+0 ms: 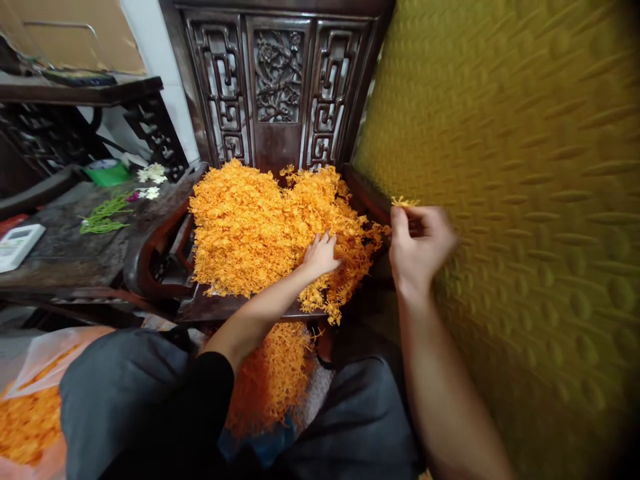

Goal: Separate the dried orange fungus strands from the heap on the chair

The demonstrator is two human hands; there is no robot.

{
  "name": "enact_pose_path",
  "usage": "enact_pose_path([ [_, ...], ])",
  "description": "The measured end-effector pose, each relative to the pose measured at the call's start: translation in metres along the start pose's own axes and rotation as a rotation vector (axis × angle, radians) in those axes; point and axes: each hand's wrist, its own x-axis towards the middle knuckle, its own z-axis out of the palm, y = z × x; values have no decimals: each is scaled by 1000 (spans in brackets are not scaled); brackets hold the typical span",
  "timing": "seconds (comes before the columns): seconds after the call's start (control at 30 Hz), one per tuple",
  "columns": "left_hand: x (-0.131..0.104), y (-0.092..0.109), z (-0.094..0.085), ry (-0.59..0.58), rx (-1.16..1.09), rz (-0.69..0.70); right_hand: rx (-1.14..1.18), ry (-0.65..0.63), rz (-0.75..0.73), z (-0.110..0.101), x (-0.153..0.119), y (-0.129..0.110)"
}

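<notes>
Left fingers (325, 241) apart at a frilly orange flower heap (240, 227), right fingers (399, 223) tight on a spidery blossom (404, 201)

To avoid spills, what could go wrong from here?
The heap of spindly orange flowers hangs partly over the front of the dark wooden chair seat; some might slip off. The left hand, at that heap, could drag more loose. The right hand holds a small orange flower, seemingly near the yellow embossed surface, and might knock it loose.

White device (21, 247) on dark tabletop (65, 257), green roll (107, 174) near white blossoms (152, 174), green sprigs (106, 215), textured yellow panel (525, 133)
</notes>
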Motion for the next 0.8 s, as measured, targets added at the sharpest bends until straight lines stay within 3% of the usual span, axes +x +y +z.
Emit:
enact_pose_path([
  [0.13,-9,5,-64,58,-74,4,43,31,-45,7,-9,-11],
  [0.2,-15,13,-93,119,-321,77,50,-34,-70,8,-11,-19],
  [0.27,-22,23,-114,105,-643,157,43,-97,-98,11,-13,-26],
  [0.33,-29,32,-128,45,-831,195,45,-136,-133,15,-15,-32],
  [0.47,-42,37,-146,-9,-908,179,90,-151,-169,29,-18,-44],
  [0.63,-57,26,-171,-24,-926,87,145,-166,-201,44,-17,-60],
  [0.8,-68,8,-197,0,-887,87,224,-219,-324,64,-18,-69],
])
